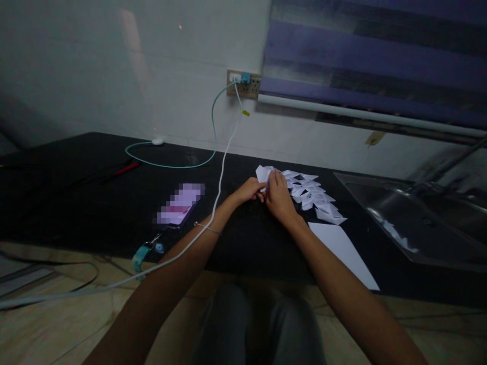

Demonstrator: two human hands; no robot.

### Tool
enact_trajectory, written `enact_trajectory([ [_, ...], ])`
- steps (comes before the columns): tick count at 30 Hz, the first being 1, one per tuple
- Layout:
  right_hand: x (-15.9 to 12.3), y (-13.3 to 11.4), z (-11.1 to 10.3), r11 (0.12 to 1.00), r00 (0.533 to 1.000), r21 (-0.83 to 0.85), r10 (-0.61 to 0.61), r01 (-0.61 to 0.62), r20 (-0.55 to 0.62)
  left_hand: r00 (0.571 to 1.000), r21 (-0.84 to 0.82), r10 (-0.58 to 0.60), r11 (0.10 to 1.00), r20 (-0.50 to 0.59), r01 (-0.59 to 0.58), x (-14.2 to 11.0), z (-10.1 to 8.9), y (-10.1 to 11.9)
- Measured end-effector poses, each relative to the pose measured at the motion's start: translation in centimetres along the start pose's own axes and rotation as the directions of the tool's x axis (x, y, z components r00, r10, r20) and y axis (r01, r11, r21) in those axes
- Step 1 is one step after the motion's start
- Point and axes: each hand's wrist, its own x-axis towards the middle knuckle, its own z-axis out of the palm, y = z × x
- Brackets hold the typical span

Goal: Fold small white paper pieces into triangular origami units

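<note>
A piece of folded white paper (262, 174) stands at the far side of my hands. My left hand (249, 190) pinches its lower edge, thumb stretched toward the right hand. Over the paper's right side closes my right hand (277, 193), its fingers bent and partly covering it. Just right of it sit several folded paper boats (310, 191), clustered in slanting rows. A stack of flat white paper (344, 253) lies beneath and beside my right forearm. The exact folds between my fingers are hidden.
A phone (180, 205) with a strap (140, 258) lies left on the black countertop (251, 243). A white cable (220, 177) hangs from the wall socket (243, 85) across my left forearm. A teal cable (171, 166) loops behind. At right is a metal sink (422, 218).
</note>
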Motion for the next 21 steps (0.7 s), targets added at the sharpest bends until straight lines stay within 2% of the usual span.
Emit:
enact_trajectory([
  [5, 0.1, -0.8, -0.6, 0.997, 0.999, -0.067, -0.026, 0.024, -0.042, 1.0, -0.024, 0.012, 1.0, -0.014, -0.013, 0.1, -0.3, -0.2],
  [9, 0.2, -0.7, -0.8, 0.998, 0.996, -0.056, -0.032, 0.027, -0.084, 0.999, -0.027, 0.031, 0.999, 0.033, -0.03, 0.3, -0.4, -0.5],
  [12, 0.2, -0.8, -0.9, 0.999, 0.997, -0.035, -0.031, 0.028, -0.076, 1.0, -0.017, 0.004, 1.0, 0.018, -0.004, 0.4, -0.3, -0.6],
  [21, 0.5, -1.3, -1.7, 0.992, 0.993, -0.11, 0.051, -0.063, -0.105, 1.0, -0.014, 0.01, 1.0, -0.007, -0.01, 0.8, 0.0, -0.9],
])
